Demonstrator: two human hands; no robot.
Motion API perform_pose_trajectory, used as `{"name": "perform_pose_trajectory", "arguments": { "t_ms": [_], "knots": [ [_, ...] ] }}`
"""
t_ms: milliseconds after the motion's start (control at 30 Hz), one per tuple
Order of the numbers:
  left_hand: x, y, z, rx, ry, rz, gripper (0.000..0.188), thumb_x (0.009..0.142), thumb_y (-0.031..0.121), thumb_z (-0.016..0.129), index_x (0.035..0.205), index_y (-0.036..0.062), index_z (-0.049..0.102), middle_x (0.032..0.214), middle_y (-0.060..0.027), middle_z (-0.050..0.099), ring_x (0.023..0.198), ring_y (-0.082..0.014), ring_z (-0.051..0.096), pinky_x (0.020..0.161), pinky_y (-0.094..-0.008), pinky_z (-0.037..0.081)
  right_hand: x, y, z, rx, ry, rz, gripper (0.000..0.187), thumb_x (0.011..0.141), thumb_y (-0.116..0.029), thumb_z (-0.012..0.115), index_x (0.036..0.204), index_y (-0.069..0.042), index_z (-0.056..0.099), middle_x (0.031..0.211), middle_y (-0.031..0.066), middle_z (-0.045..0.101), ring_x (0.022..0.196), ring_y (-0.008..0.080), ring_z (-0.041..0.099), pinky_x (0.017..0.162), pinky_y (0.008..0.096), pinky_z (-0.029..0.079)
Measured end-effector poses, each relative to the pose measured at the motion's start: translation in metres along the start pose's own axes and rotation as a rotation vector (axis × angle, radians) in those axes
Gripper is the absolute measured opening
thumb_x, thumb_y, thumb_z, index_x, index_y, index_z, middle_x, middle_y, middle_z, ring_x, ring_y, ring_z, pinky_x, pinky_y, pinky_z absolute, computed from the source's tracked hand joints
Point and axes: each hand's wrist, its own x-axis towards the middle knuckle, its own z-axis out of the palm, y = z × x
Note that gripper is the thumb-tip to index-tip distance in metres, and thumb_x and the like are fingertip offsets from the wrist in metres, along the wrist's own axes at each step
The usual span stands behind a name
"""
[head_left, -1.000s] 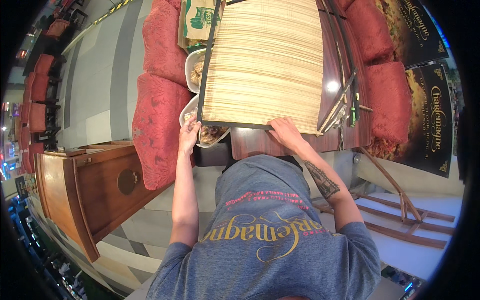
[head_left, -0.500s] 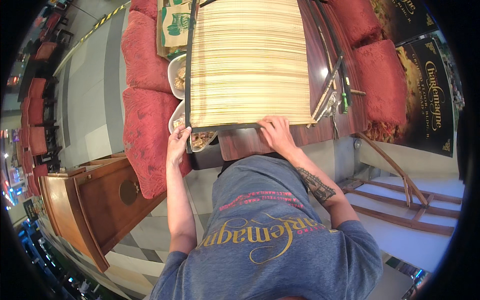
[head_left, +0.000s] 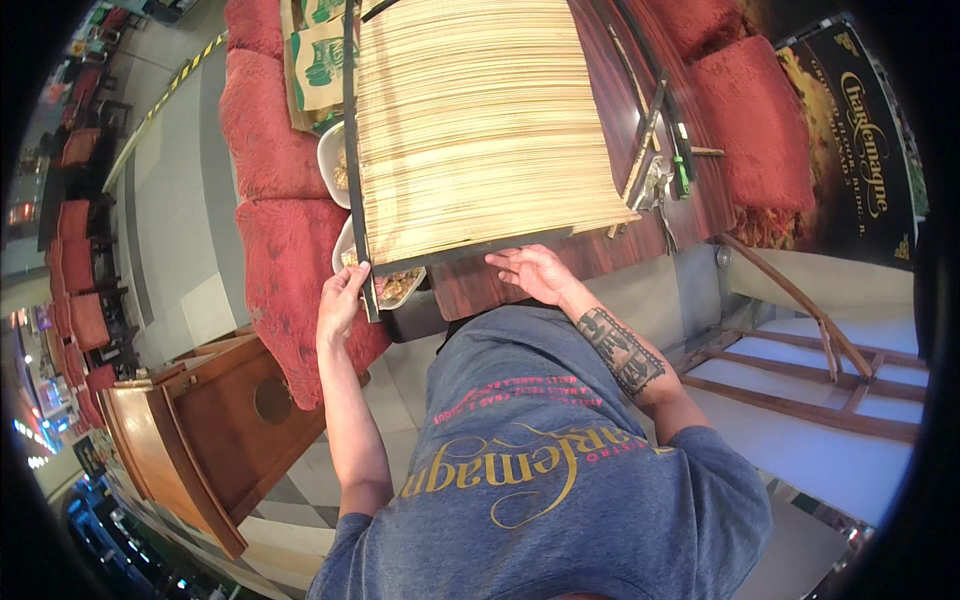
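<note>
A pale bamboo-slat mat lies in front of me on the dark wooden table, with black strips along its left and near edges. At the near left corner, my left hand is closed, pinching the black side strip between thumb and fingers. My right hand is turned palm up just below the near black strip, its fingers loosely stretched and holding nothing. Whether its fingertips touch the strip, I cannot tell. The right end of the near strip looks apart from the slats.
Food tubs stand left of the mat, beside a brown box with green print. Thin sticks, crumpled foil and a green-handled tool lie right. Red seats flank the table; a wooden frame is lower right.
My right hand has let go of the near strip and turned palm up, moving slightly down and left. The mat's near edge now slants, its right end higher. My left hand keeps its pinch.
</note>
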Motion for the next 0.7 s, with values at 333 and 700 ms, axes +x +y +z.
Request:
{"name": "perform_pose_trajectory", "arguments": {
  "t_ms": [333, 700],
  "knots": [
    [-0.013, 0.012, 0.06, 1.022, 0.372, 0.779, 0.063, 0.078, 0.02, 0.08, 0.133, 0.0052, 0.053, 0.141, -0.0232, 0.043, 0.135, -0.0396, 0.038, 0.111, -0.0505, 0.031, -0.009, -0.007, 0.019, -0.186, 0.199, 0.072, 0.032, 0.097, -0.017, 0.062, 0.119, 0.005, 0.06, 0.124, 0.0163, 0.064, 0.115, 0.0227, 0.064, 0.09, 0.032, 0.052],
    [0.021, 0.016, 0.104, 0.994, -0.147, 0.932, 0.028, 0.074, 0.011, 0.078, 0.099, 0.0098, 0.068, 0.095, -0.0075, 0.062, 0.093, -0.0303, 0.062, 0.08, -0.0424, 0.048, -0.026, -0.033, 0.036, -0.402, 0.149, 0.048, 0.032, 0.098, -0.012, 0.053, 0.123, 0.007, 0.06, 0.125, 0.015, 0.066, 0.108, 0.019, 0.066, 0.086, 0.0278, 0.052]
  ]
}}
